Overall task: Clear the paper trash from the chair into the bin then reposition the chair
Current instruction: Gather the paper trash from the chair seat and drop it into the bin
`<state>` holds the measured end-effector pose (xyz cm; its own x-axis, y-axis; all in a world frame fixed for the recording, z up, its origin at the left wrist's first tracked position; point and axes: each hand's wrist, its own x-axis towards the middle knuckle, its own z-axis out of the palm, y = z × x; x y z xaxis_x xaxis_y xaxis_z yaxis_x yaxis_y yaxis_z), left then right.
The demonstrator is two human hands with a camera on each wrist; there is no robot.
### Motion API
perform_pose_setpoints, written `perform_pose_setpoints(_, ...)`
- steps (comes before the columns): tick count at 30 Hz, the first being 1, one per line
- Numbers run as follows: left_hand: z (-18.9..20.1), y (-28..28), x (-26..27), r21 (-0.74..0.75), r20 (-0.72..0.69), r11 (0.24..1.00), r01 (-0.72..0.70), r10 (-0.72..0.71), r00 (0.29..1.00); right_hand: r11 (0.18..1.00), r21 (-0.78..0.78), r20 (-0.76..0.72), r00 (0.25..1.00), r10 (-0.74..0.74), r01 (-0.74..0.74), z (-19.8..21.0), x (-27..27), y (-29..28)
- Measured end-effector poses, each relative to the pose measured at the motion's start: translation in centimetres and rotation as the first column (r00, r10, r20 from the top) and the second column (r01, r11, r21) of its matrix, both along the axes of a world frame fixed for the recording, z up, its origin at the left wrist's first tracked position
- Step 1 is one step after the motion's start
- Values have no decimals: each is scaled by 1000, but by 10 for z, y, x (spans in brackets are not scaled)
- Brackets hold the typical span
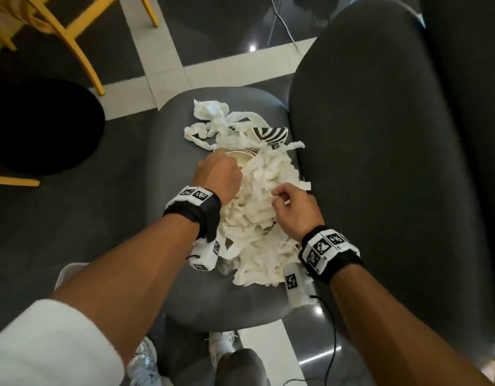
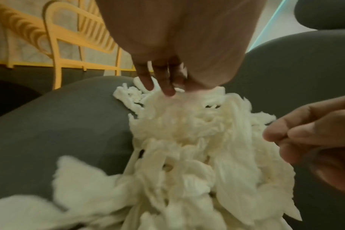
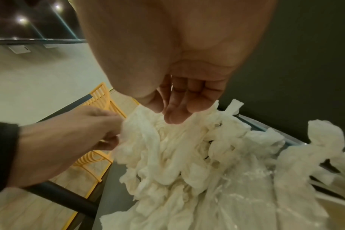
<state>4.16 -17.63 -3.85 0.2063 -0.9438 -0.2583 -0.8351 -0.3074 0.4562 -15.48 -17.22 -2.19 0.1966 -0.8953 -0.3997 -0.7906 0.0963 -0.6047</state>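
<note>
A heap of white shredded paper (image 1: 257, 218) covers the grey chair seat (image 1: 171, 168), and striped paper cups (image 1: 271, 133) are half buried at its far end. My left hand (image 1: 221, 171) reaches into the far left side of the heap. In the right wrist view that left hand (image 3: 112, 129) pinches a wad of paper (image 3: 187, 163) between thumb and fingers. My right hand (image 1: 282, 199) hovers over the heap's right side. Its fingers (image 3: 175, 112) are loosely bent, their tips brush the paper, and they hold nothing. The same paper (image 2: 187, 155) fills the left wrist view.
The chair's tall grey backrest (image 1: 380, 162) rises on the right. A black round bin (image 1: 32, 126) stands on the floor to the left. A yellow chair (image 1: 73, 37) is at the far left. A thin black cable (image 1: 332, 330) hangs by my right arm, and my shoes (image 1: 221, 346) are below the seat.
</note>
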Motion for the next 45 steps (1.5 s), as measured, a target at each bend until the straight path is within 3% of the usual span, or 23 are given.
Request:
perform_pose_setpoints(3,-12,31,18,-34,-160,989,-143,135,978,996,-88,-52,999,10,-15,-5,4,-1)
perform_pose_setpoints(6,-23,51,26,-56,-214,990,-128,114,970,979,-195,-109,994,30,-51,-8,12,-6)
perform_pose_setpoints(9,-25,57,16,-51,-325,984,-172,147,934,993,-67,-177,981,81,-94,-18,21,-9)
perform_pose_setpoints(11,-23,61,2,13,-346,992,-126,123,930,996,9,-150,985,88,-87,-24,25,-7)
perform_pose_setpoints(14,-26,71,-13,80,-434,982,-172,190,881,984,-65,-147,977,157,-168,-25,33,3)
perform_pose_setpoints(17,-24,87,-10,104,-566,972,-209,231,792,959,-116,-58,965,254,-259,-14,45,17)
perform_pose_setpoints(20,-24,108,-2,80,-498,996,-41,75,864,939,-138,55,944,326,-317,2,63,30)
perform_pose_setpoints(21,-24,114,1,53,-478,998,-36,57,877,934,-128,96,934,345,-333,6,70,34)
perform_pose_setpoints(23,-21,124,11,40,-465,986,-163,163,870,928,-138,164,916,366,-346,12,81,39)
perform_pose_setpoints(26,-19,138,34,127,-513,896,-426,427,745,912,-231,105,923,370,-339,10,85,39)
perform_pose_setpoints(28,-17,150,51,172,-567,850,-498,499,655,874,-238,-108,905,411,-424,4,85,36)
perform_pose_setpoints(30,-20,163,69,197,-601,811,-551,543,586,840,-176,-276,845,458,-513,0,85,36)
perform_pose_setpoints(35,-38,198,119,248,-610,659,-710,676,414,767,-23,-396,710,582,-641,-13,90,44)
perform_pose_setpoints(38,-43,214,139,292,-518,553,-780,777,358,743,-15,-469,661,586,-669,-22,100,47)
perform_pose_setpoints(41,-47,221,144,348,-546,434,-831,814,197,695,21,-565,565,601,-718,-28,110,50)
perform_pose_setpoints(43,-50,224,143,385,-577,382,-840,810,104,695,-33,-551,593,588,-719,-31,117,54)
perform_pose_setpoints(45,-54,221,140,389,-597,425,-817,792,127,686,-146,-520,646,559,-712,-34,128,57)
